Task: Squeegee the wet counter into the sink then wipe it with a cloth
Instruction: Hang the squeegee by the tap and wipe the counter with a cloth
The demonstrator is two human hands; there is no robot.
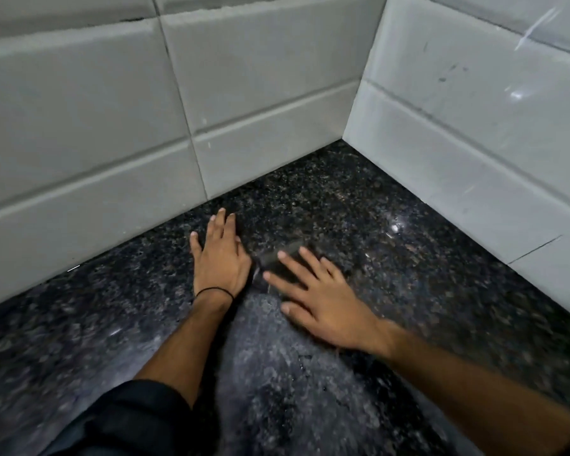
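Hands lie flat on the dark speckled bench [408,258], near the corner where two walls of pale tiles [260,77] meet. Your left hand [219,258] is spread palm down, fingers wide and holding nothing, with a thin black band [213,291] around its wrist and a dark sleeve [139,416] pushed up the forearm. Your right hand [316,297] is also open, fingers splayed and pointing up-left, its grip empty as far as I can tell. Between the two hands, partly under your right fingertips, sits a blurred greyish shape I cannot identify. A lighter, wet-looking streak [277,373] runs from between your wrists toward the near edge. Neither squeegee, sink nor cloth is in view.
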